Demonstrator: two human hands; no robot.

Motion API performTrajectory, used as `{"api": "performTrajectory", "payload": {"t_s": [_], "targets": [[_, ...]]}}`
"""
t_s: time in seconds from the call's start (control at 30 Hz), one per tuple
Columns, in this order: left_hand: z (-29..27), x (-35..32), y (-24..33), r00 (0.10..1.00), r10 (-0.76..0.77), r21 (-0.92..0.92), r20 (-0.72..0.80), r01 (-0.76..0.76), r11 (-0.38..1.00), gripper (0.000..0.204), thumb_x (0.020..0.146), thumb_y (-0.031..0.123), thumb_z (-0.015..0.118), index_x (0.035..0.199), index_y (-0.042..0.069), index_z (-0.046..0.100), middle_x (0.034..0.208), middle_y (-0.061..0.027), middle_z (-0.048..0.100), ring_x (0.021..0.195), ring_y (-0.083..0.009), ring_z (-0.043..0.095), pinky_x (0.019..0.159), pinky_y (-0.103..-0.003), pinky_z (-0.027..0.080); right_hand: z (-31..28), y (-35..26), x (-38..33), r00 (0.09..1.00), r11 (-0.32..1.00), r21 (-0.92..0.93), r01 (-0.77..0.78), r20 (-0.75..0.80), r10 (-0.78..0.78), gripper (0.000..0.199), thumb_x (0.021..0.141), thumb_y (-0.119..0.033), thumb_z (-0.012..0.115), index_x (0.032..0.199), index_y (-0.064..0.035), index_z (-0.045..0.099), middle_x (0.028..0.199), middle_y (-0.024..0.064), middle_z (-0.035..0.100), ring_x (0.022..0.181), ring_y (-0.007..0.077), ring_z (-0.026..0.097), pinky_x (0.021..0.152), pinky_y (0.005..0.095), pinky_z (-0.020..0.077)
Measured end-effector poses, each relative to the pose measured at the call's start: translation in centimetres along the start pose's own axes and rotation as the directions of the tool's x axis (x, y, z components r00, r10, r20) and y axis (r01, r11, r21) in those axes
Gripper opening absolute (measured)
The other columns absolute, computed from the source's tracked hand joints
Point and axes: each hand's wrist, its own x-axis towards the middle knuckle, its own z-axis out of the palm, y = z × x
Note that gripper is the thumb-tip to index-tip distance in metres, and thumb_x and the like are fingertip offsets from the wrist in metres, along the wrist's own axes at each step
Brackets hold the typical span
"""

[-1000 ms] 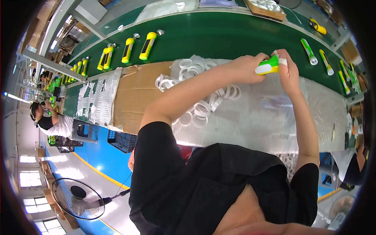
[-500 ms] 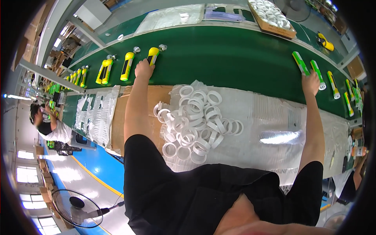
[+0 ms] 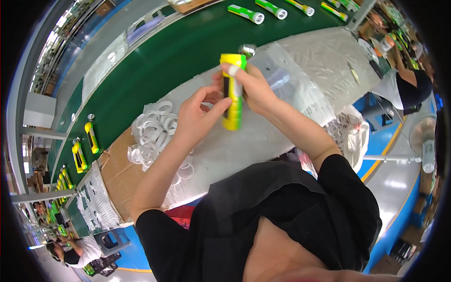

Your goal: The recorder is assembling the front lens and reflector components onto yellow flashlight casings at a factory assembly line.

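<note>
The yellow-and-green flashlight was held lengthwise above the table, over the clear-covered strip along its near edge, with the right hand clamped on its upper part, the taped thumb across the front and the other fingers mostly hidden behind. The left hand had its thumb at the flashlight's left side lower down, its other fingers curled close by, though whether they gripped it I could not tell. A shiny silver piece showed just past the flashlight's upper end, while white rings lay heaped toward the table's left end.
</note>
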Motion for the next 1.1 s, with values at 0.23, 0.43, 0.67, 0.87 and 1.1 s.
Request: {"api": "performTrajectory", "payload": {"t_s": [0.23, 0.43, 0.67, 0.87, 1.1], "targets": [[5.2, 0.9, -1.3, 0.966, -0.105, -0.632, 0.238, 0.236, 0.738, 0.084, 0.095, 0.068, 0.03, 0.146, 0.001, 0.032, 0.14, -0.0212, 0.048, 0.131, -0.0302, 0.046, 0.107, -0.042, 0.036, -1.8, -1.2, -10.2, 0.948, 0.988, -0.072, -0.136, 0.281, 0.151, 0.056, 0.084, -0.05, 0.062, 0.115, -0.0052, 0.048, 0.08, 0.0105, 0.058, 0.066, 0.0173, 0.057, 0.059, 0.0289, 0.0444], [5.9, -2.1, 0.5, 0.989, -0.012, -0.744, 0.148, 0.119, 0.657, 0.049, 0.102, 0.039, 0.043, 0.12, -0.004, 0.058, 0.11, -0.0159, 0.065, 0.088, -0.0237, 0.066, 0.076, -0.033, 0.054, -2.1, 0.2, -12.5, 0.882, 0.969, -0.162, -0.187, 0.406, 0.238, 0.06, 0.089, -0.052, 0.061, 0.12, -0.0027, 0.047, 0.095, 0.0122, 0.059, 0.078, 0.0194, 0.062, 0.071, 0.0332, 0.0503], [6.5, -6.5, 0.7, 0.861, 0.487, -0.116, -0.147, -0.504, 0.856, 0.039, 0.103, 0.027, 0.04, 0.111, -0.001, 0.066, 0.11, -0.012, 0.066, 0.101, -0.0257, 0.061, 0.085, -0.035, 0.048, -0.6, 2.1, -12.5, 0.934, 0.977, -0.13, -0.169, 0.294, 0.201, 0.046, 0.097, -0.035, 0.057, 0.127, -0.0029, 0.042, 0.095, 0.0076, 0.057, 0.077, 0.014, 0.061, 0.069, 0.0285, 0.0504], [6.7, -6.4, 0.3, 0.851, 0.516, 0.038, -0.1, -0.515, 0.856, 0.045, 0.104, 0.032, 0.033, 0.121, 0.001, 0.062, 0.127, -0.014, 0.06, 0.122, -0.0326, 0.053, 0.1, -0.04, 0.04, -1.2, 2.7, -12.6, 0.954, 0.98, -0.021, -0.198, 0.226, 0.197, 0.044, 0.098, -0.035, 0.055, 0.128, -0.0053, 0.042, 0.095, 0.01, 0.059, 0.075, 0.0156, 0.061, 0.068, 0.0292, 0.0502], [8.7, -1.8, -6.5, 0.926, 0.272, 0.426, -0.262, -0.142, 0.894, 0.056, 0.083, 0.031, 0.072, 0.126, -0.001, 0.055, 0.123, -0.0212, 0.057, 0.113, -0.037, 0.054, 0.098, -0.041, 0.043, -3.7, 1.5, -12.0, 0.992, 0.992, 0.019, -0.123, 0.011, 0.122, 0.038, 0.099, -0.032, 0.05, 0.127, -0.0064, 0.048, 0.088, 0.0127, 0.06, 0.073, 0.0188, 0.059, 0.067, 0.0316, 0.0489]]}}
